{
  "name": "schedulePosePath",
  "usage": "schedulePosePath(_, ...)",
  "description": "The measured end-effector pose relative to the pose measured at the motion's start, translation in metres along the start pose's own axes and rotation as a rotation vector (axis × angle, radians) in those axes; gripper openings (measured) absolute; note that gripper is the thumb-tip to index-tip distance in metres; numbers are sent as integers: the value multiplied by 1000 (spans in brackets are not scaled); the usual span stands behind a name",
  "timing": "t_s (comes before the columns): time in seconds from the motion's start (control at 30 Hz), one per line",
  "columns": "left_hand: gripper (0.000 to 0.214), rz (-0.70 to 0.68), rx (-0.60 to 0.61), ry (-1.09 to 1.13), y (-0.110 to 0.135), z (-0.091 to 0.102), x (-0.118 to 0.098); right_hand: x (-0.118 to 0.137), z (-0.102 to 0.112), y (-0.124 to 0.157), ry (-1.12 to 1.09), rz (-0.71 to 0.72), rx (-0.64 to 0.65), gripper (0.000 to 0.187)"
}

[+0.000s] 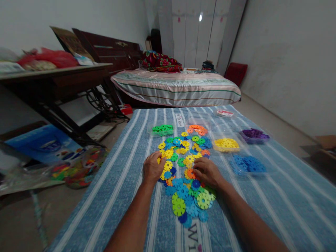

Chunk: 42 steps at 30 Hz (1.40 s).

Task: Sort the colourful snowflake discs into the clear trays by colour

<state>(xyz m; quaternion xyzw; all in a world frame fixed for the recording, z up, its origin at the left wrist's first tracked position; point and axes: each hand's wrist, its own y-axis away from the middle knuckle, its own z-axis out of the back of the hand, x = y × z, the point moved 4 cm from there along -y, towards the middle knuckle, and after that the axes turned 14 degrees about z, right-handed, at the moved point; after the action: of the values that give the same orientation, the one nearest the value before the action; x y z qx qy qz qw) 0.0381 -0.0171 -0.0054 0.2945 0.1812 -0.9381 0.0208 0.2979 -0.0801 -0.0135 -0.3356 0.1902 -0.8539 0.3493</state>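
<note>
Saw left hand [153,168] at the left edge of the heaped discs [181,201], fingers bent inward; right hand [208,171] opposite, fingers loosely curled — both hiding some discs. Could not tell of any grip in either. Could barely make out clear walls of the tubs [227,150]; found near lettering [192,235] on the cloth [112,196] cut off below.

Ahead of me, a bed [181,89] with a dark wooden headboard [115,52] stands before a tall white wardrobe [191,38], one glossy door catching a bright glint [200,16]. To my left is a treadle sewing-machine table [76,78]. Plain whitish walls [286,52] flank me, and the dull floor [262,117] lies in dim light.
</note>
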Motion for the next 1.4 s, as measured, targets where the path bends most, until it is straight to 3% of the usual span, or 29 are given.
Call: schedulePosePath(1.4, 16, 15, -18, 31, 0, 0, 2, 3, 1, 0, 2, -6, 37, 13)
